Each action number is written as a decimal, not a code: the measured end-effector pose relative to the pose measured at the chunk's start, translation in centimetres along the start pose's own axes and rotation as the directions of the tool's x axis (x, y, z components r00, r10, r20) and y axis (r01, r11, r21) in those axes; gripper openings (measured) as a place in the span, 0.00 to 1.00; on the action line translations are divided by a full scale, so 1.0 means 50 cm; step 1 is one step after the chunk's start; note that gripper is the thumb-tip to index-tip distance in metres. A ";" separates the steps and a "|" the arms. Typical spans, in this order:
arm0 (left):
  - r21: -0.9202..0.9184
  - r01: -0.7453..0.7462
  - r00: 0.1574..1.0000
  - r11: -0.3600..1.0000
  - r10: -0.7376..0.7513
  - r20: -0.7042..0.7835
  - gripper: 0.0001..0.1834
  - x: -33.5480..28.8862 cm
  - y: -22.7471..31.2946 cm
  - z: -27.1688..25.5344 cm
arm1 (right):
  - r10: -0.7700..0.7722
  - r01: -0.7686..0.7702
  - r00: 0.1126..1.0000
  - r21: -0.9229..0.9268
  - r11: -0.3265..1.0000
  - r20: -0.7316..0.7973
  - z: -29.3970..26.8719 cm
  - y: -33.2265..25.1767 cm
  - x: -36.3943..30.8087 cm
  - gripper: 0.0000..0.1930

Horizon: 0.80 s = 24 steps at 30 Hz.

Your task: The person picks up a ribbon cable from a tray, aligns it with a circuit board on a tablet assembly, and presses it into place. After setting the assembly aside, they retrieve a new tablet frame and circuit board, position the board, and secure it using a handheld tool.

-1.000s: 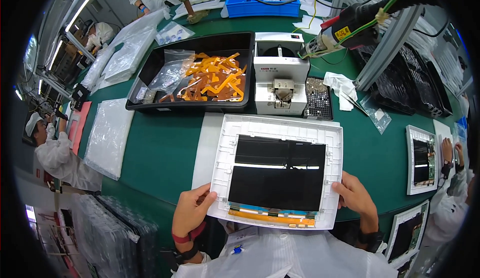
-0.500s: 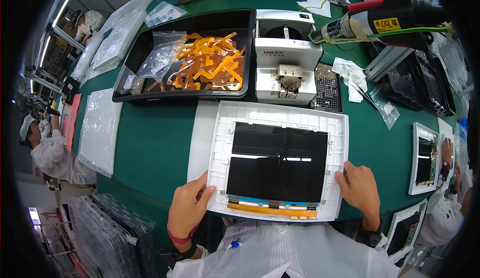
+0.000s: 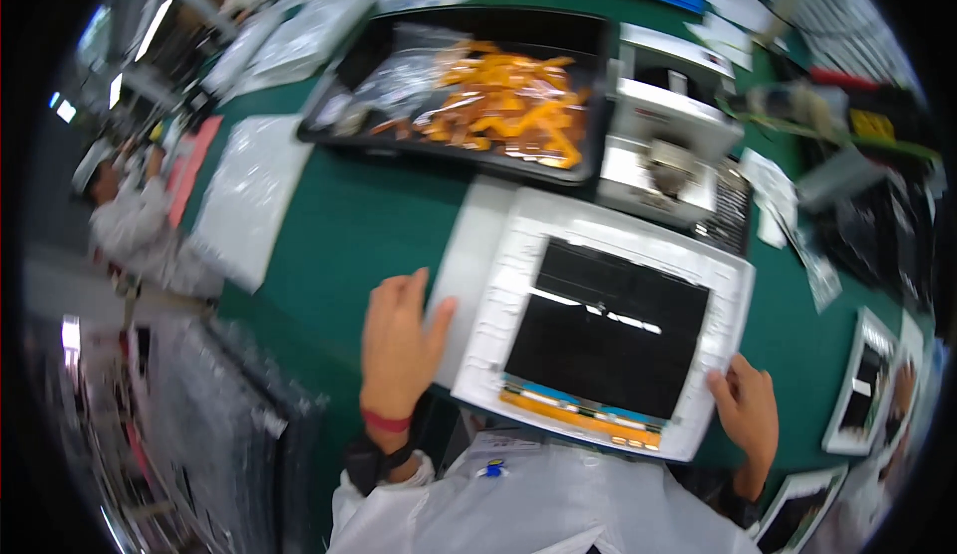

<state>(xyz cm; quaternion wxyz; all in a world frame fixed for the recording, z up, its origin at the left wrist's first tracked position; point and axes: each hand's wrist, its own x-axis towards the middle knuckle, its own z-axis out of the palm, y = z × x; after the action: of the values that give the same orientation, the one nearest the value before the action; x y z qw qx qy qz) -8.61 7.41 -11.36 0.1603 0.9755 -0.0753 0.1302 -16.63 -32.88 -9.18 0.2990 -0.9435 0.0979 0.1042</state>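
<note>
A white foam tray [image 3: 518, 255] lies on the green table in front of me and carries a glossy black panel [image 3: 608, 330] with an orange and blue strip along its near edge. My left hand [image 3: 399, 345] lies flat with fingers spread on a white sheet [image 3: 469, 255] just left of the tray. My right hand [image 3: 746, 410] grips the tray's near right corner. The picture is blurred by head motion.
A black tray [image 3: 399, 51] holds orange flex strips [image 3: 503, 106] and clear bags at the back. A white machine [image 3: 663, 136] stands behind the foam tray. White foam sheets [image 3: 249, 195] lie at left, more panel trays [image 3: 862, 395] at right. Another person [image 3: 130, 220] works far left.
My left hand has left the tray's near left corner and now rests spread on the white sheet beside it. The view has tilted and swung to the right, blurring.
</note>
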 end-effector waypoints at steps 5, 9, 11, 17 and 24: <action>-0.127 0.094 0.994 0.987 -0.086 0.069 0.23 -0.005 0.043 0.036 | -0.101 0.115 0.991 0.189 0.975 -0.086 0.037 0.148 -0.002 0.13; -0.118 0.126 0.992 0.985 -0.123 0.027 0.25 -0.052 0.044 0.055 | -0.172 0.168 0.984 0.092 0.982 0.042 0.002 0.084 0.009 0.17; -0.184 0.166 0.986 0.969 -0.160 0.048 0.24 -0.079 0.030 0.035 | -0.039 -0.012 0.985 0.293 0.956 0.167 0.008 0.095 0.027 0.18; -0.366 0.012 0.921 0.930 -0.152 -0.358 0.11 -0.148 0.019 -0.234 | -0.126 0.115 0.992 0.447 0.887 -0.005 -0.024 0.112 0.047 0.23; 0.212 0.836 0.463 0.506 -0.442 -0.768 0.15 -0.424 -0.142 -0.518 | -0.036 0.052 0.998 0.322 0.945 -0.056 -0.012 0.162 0.086 0.21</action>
<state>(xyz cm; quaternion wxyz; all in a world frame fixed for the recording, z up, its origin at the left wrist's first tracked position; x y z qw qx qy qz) -33.47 24.93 4.36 -0.0842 0.8169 0.4199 0.3862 -14.43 -40.24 -14.20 0.4491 -0.8860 0.0999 0.0569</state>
